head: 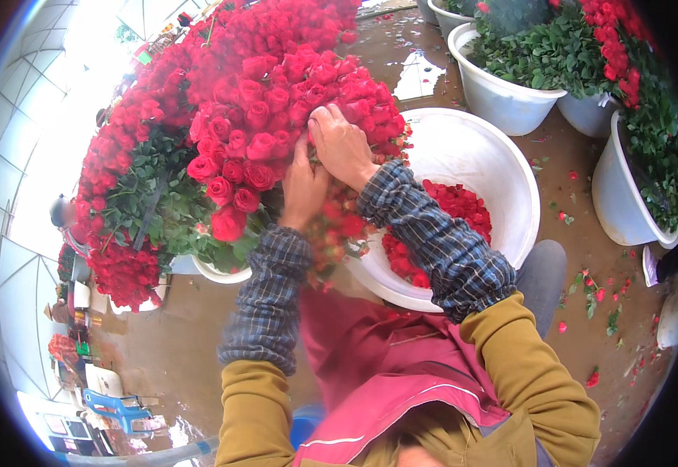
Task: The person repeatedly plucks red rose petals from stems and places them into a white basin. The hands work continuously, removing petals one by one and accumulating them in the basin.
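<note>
A large mass of red roses (260,146) on leafy stems rises before me. Both hands meet at its near right side. My right hand (340,143) is bent over the blooms, its fingers curled and bunched together. Just below and left of it, my left hand (305,187) reaches up among the flowers, index finger raised to the right fingertips. Whatever lies between the fingers is hidden. Beneath my right forearm stands a wide white plastic tub (505,157) with loose red petals (461,210) in its bottom. Some blurred, smaller blooms (339,225) hang below my hands.
White tubs (508,108) of leafy rose stems (540,64) stand at the upper right. Another tub (619,192) is at the far right. Petals and flower heads (592,376) litter the wet brown floor (166,344). A blue plastic stool (118,408) is at lower left; a person (71,225) is beyond the roses.
</note>
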